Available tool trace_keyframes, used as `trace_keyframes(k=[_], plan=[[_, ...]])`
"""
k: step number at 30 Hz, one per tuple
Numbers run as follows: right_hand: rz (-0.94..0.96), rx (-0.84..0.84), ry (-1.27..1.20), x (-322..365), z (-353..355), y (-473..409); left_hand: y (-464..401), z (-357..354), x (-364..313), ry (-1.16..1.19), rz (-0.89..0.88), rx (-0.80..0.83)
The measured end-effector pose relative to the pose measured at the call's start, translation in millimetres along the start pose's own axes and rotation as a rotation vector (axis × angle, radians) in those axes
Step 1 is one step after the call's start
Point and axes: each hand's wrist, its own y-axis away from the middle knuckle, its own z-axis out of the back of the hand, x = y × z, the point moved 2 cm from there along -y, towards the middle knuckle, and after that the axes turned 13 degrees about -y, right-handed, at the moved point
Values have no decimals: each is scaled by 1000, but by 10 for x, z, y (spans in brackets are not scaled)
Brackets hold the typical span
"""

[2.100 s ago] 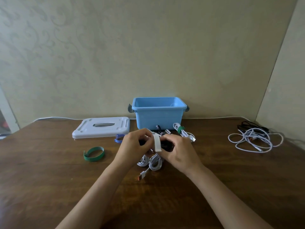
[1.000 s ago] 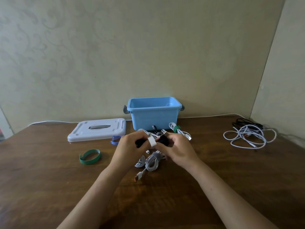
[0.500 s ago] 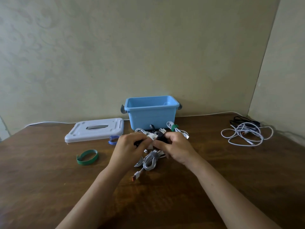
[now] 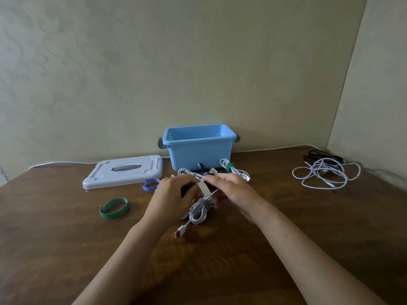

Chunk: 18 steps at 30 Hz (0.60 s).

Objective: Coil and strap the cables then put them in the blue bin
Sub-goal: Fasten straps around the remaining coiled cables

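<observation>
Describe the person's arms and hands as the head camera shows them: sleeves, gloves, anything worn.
Both forearms are bare up to the frame's bottom edge, with no sleeves in view. The left hand and right hand wear no gloves. No watch or bracelet shows on either wrist. Whether there is a ring cannot be told.

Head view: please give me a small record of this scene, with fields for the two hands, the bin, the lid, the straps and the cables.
left hand: grips a dark cable bundle
right hand: pinches the white strap over that bundle
blue bin: open, behind the hands
lid: flat on the table, left of the bin
loose straps: green strap, blue strap
strapped cables: white cable with grey strap, white cable with green strap
uncoiled cables: far right
</observation>
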Motion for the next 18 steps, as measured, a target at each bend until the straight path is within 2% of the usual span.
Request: trace_keyframes(k=[4,8,12,18], plan=[[89,61,132,9,15,2,-17,-7,89,141,162,16],[304,70,306,-10,-36,17,-40,9,108,223,240,33],[422,-57,472,-58,26,-28,-38,4,88,199,232,25],[370,-83,594,-26,45,9,-6,20,39,78,64,-70]])
